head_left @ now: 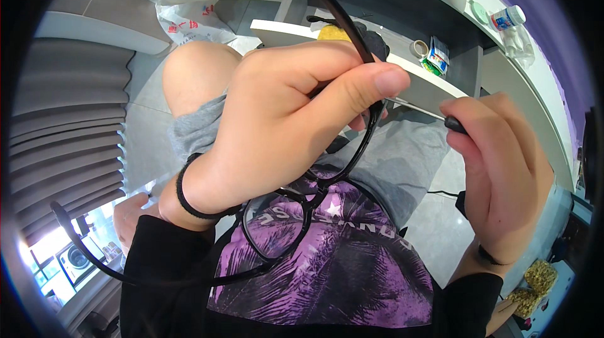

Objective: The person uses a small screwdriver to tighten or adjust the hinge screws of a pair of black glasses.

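Black glasses point(319, 192) with one temple point(343, 16) beyond top edge, tool handle point(454, 125) partly inside right hand point(503, 158)

L hand point(283, 105) pinches blk glasses point(323, 184) w/ thumb & finger. R hand point(503, 155) holds a thin tool point(415, 108) by its blk handle point(454, 125); the metal rod points at the glasses. Can't tell if the tip touches. Glasses are up over a purple & blk shirt point(327, 262). An open drawer point(431, 85) has a small roll point(418, 49) & a shiny pkt point(438, 56) in it. Wht bag point(192, 22) is nr the L knee point(201, 70).
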Tool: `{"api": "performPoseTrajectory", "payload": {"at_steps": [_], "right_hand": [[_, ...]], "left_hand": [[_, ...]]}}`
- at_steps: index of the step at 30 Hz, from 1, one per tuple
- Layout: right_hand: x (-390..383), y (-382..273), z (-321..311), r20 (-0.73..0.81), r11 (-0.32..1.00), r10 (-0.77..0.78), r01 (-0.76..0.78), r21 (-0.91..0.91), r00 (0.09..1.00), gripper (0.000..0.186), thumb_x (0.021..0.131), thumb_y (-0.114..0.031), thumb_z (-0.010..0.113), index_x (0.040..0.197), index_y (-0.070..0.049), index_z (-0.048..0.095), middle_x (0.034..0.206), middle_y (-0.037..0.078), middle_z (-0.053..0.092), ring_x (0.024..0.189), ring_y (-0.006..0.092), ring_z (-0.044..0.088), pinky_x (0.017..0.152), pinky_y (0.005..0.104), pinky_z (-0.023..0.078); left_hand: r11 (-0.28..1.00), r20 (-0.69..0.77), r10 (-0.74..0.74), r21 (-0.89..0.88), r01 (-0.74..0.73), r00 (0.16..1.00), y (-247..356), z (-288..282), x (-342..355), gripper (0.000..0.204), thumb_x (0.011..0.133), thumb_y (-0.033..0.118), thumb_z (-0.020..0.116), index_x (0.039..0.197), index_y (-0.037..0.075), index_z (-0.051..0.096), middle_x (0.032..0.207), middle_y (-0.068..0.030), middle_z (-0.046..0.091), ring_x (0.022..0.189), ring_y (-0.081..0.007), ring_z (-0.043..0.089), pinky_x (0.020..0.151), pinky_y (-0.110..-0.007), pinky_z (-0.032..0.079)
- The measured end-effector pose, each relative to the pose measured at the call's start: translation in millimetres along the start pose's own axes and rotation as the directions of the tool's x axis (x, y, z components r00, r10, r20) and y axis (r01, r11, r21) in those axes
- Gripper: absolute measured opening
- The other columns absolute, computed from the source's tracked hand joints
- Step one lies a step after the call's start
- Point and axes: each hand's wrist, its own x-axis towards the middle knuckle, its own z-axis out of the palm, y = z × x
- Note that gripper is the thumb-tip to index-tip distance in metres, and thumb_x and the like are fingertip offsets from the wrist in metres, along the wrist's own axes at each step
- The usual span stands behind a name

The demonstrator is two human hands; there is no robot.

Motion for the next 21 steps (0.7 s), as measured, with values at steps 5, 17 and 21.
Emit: {"api": "performPoseTrajectory", "payload": {"at_steps": [5,17,21], "right_hand": [[2.2,3.2,-2.7,0.046,0.997,-0.074,0.076,-0.031,0.996,0.014,0.072,-0.004,0.065,0.083,0.0,0.059,0.073,0.01,0.054,0.06,0.0213,0.05,0.053,0.0282,0.039],[-4.7,6.6,-4.6,0.095,0.993,-0.11,0.113,-0.026,0.989,0.019,0.067,-0.007,0.069,0.08,0.001,0.058,0.064,0.009,0.051,0.053,0.0225,0.046,0.047,0.0311,0.035],[-8.5,12.8,-5.2,0.133,0.978,-0.208,0.21,-0.001,0.969,0.022,0.066,-0.009,0.069,0.082,0.002,0.059,0.065,0.008,0.05,0.053,0.0213,0.046,0.046,0.031,0.034]], "left_hand": [[0.992,0.046,-0.129,-0.002,0.129,0.991,-1.8,4.2,-4.2,0.025,0.09,0.012,0.051,0.079,-0.008,0.063,0.078,-0.0105,0.064,0.063,-0.0121,0.059,0.057,-0.022,0.046],[0.994,0.257,-0.034,-0.093,0.06,0.966,-1.0,-3.9,-8.7,0.016,0.086,0.0,0.049,0.096,-0.008,0.06,0.081,-0.0124,0.062,0.073,-0.0152,0.058,0.066,-0.024,0.045],[0.999,0.249,0.045,-0.021,-0.041,0.967,1.4,-6.0,-14.0,0.018,0.083,-0.003,0.05,0.097,-0.009,0.059,0.082,-0.0132,0.062,0.075,-0.0178,0.059,0.067,-0.025,0.046]]}}
